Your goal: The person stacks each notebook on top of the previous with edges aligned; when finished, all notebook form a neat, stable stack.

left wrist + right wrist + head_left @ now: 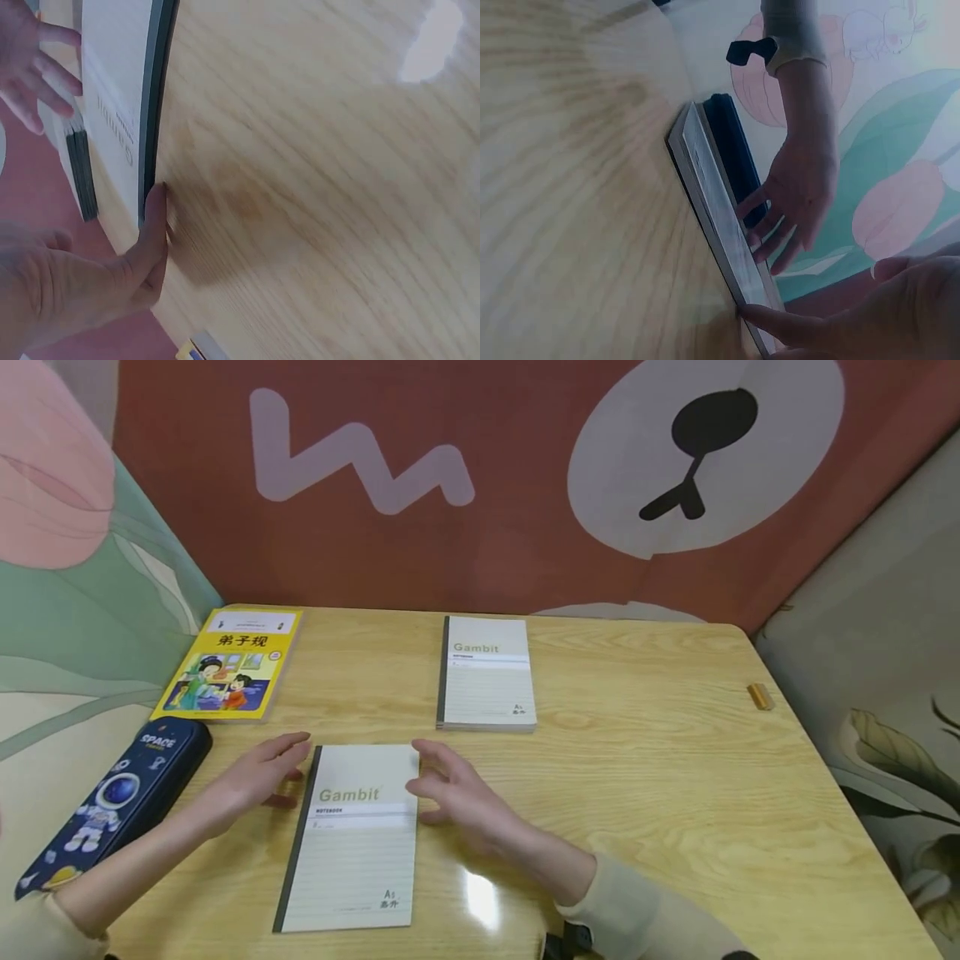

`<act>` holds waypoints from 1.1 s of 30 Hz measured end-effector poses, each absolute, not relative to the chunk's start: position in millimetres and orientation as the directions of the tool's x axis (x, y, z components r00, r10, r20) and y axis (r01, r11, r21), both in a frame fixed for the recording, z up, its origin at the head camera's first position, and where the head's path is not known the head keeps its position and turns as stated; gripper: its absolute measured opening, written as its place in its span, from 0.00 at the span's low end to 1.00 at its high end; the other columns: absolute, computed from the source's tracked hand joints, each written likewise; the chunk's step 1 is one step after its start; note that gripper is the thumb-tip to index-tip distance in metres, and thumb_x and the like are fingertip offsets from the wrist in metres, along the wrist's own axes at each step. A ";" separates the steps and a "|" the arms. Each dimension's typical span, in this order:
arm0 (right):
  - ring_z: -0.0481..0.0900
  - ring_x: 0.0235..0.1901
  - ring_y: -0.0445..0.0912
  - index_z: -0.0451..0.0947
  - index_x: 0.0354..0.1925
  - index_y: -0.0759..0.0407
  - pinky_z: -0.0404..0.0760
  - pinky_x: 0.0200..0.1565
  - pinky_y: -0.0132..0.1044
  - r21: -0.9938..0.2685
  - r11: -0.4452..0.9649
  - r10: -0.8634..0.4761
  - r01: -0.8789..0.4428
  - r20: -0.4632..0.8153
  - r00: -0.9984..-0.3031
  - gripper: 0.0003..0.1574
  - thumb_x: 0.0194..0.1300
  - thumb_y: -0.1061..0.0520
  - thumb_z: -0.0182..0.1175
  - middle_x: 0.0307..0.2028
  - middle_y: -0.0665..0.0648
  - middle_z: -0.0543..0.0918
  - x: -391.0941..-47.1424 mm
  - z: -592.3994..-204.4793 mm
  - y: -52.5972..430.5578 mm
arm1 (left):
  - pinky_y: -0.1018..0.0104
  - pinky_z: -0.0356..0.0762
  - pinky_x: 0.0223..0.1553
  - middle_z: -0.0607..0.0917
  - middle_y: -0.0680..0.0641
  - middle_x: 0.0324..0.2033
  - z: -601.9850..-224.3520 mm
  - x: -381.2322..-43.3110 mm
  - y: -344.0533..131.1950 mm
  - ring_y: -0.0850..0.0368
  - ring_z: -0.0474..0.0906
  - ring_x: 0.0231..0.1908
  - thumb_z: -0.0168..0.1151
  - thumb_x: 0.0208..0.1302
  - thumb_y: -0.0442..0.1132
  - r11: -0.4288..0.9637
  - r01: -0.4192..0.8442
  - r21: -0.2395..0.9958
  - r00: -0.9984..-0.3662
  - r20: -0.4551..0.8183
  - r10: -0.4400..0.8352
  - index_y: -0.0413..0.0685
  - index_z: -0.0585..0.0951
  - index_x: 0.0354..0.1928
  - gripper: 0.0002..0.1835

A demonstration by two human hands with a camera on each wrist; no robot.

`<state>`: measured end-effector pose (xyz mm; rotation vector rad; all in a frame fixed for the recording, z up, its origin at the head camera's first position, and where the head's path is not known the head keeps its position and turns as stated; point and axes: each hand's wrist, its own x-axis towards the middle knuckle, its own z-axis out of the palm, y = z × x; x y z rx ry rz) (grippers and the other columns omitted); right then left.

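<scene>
A Gambit notebook (360,860) with a pale cover and dark spine lies on the wooden table in front of the person. At its left side is the left hand (258,772), fingers loosely bent and apart; in the left wrist view, fingertips of this hand (90,281) meet the dark spine near the top corner. On the opposite side, the right hand (468,797) has its fingers spread at the notebook's upper right edge. The right wrist view shows a finger of the right hand (855,322) touching that edge. Neither hand curls around the notebook.
Farther back lies a stack of similar Gambit notebooks (487,685). A yellow picture book (232,668) and a dark blue space-themed pencil case (123,802) line the left side. Near the right edge sits a small orange-brown object (761,697). Patterned walls border the table.
</scene>
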<state>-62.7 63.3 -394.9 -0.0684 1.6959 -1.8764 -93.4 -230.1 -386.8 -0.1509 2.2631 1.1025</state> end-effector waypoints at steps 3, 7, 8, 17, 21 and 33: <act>0.54 0.79 0.63 0.52 0.80 0.58 0.77 0.65 0.65 -0.909 -0.037 -0.468 0.416 -0.352 -0.811 0.46 0.71 0.57 0.59 0.81 0.66 0.52 -57.9 -394.5 59.9 | 0.56 0.89 0.48 0.60 0.23 0.72 -387.1 -92.0 -224.8 0.31 0.70 0.63 0.32 0.84 0.56 0.646 -0.372 0.667 -0.803 -0.580 0.137 0.31 0.46 0.80 0.39; 0.53 0.80 0.64 0.51 0.80 0.59 0.76 0.65 0.67 -0.904 -0.055 -0.452 0.423 -0.355 -0.818 0.47 0.70 0.57 0.59 0.81 0.66 0.51 -51.8 -392.4 57.2 | 0.55 0.90 0.47 0.57 0.22 0.73 -386.0 -91.4 -218.5 0.30 0.70 0.64 0.33 0.84 0.56 0.664 -0.373 0.648 -0.799 -0.589 0.126 0.30 0.47 0.80 0.39; 0.53 0.79 0.64 0.51 0.80 0.59 0.76 0.64 0.67 -0.902 -0.058 -0.446 0.427 -0.360 -0.820 0.47 0.69 0.57 0.59 0.81 0.66 0.52 -50.7 -391.9 56.6 | 0.54 0.90 0.47 0.56 0.22 0.74 -385.9 -91.5 -217.6 0.30 0.69 0.64 0.33 0.84 0.56 0.671 -0.367 0.644 -0.800 -0.587 0.126 0.30 0.47 0.80 0.39; 0.62 0.75 0.65 0.50 0.80 0.63 0.77 0.62 0.70 -0.891 -0.064 -0.412 0.449 -0.386 -0.826 0.47 0.70 0.60 0.57 0.80 0.70 0.53 -48.6 -393.3 53.8 | 0.53 0.90 0.47 0.54 0.21 0.72 -389.9 -93.1 -217.9 0.30 0.68 0.64 0.33 0.84 0.56 0.676 -0.373 0.635 -0.796 -0.594 0.119 0.30 0.47 0.80 0.40; 0.60 0.76 0.66 0.51 0.79 0.65 0.80 0.61 0.66 -0.883 -0.068 -0.397 0.465 -0.404 -0.824 0.45 0.70 0.60 0.56 0.80 0.69 0.53 -50.2 -394.6 53.6 | 0.54 0.89 0.49 0.59 0.23 0.70 -392.2 -92.5 -218.1 0.33 0.70 0.60 0.33 0.84 0.55 0.676 -0.381 0.631 -0.793 -0.599 0.112 0.29 0.49 0.79 0.39; 0.75 0.68 0.60 0.52 0.77 0.74 0.77 0.69 0.57 -0.864 -0.077 -0.412 0.498 -0.427 -0.805 0.42 0.72 0.61 0.54 0.76 0.72 0.63 -53.6 -393.2 56.8 | 0.55 0.78 0.53 0.66 0.26 0.71 -393.5 -90.0 -215.1 0.41 0.72 0.55 0.34 0.83 0.58 0.684 -0.404 0.607 -0.774 -0.625 0.097 0.33 0.44 0.80 0.40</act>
